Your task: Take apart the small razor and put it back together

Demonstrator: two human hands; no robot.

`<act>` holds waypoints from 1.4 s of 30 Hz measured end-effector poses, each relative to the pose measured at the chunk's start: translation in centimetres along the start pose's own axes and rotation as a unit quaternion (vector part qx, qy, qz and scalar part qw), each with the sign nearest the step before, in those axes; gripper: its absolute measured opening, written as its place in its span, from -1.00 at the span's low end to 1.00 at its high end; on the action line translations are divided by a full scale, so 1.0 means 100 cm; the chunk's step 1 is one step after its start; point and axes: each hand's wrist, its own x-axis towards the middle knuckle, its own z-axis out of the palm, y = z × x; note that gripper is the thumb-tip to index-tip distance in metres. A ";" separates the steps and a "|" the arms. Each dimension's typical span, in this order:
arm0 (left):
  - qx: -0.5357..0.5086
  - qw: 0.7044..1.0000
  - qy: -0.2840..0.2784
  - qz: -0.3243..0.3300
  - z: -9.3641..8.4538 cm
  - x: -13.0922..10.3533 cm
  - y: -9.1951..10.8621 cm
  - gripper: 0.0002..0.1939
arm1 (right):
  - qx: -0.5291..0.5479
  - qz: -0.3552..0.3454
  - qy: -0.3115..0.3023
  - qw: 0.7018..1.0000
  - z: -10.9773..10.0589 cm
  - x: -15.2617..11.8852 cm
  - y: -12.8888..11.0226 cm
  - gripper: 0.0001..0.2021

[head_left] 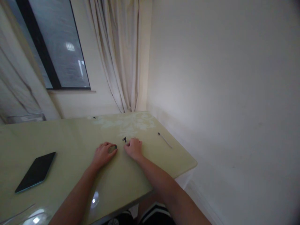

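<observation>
Above the tabletop, my right hand (pixel 134 148) is closed around the handle of a small razor (pixel 124 139), whose dark T-shaped head points up and away from me. To its left, my left hand (pixel 104 153) pinches a small dark piece (pixel 116 147) between thumb and fingertips; its kind is too small to tell. The two hands are a short gap apart, and the razor head does not touch the piece. My right fingers hide most of the razor's handle.
The pale green table (pixel 131 178) carries a dark tablet (pixel 36 172) at the left. A thin white stick with a dark tip (pixel 165 140) lies at the right, and a tiny black item (pixel 94 117) near the far edge. A wall (pixel 222 93) stands close on the right.
</observation>
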 end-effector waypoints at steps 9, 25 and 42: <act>0.014 0.999 -0.002 -0.048 -0.003 -0.001 0.003 -0.57 | -0.022 0.030 0.034 0.999 -0.019 0.011 0.029 -0.68; 0.014 0.998 -0.017 -0.066 -0.001 0.001 -0.002 -0.51 | -0.012 0.014 0.010 1.000 -0.056 0.010 0.083 -0.82; 0.104 0.993 0.054 -0.027 -0.010 -0.015 0.056 -0.51 | 0.263 0.071 0.069 0.960 -0.029 -0.004 0.062 -0.89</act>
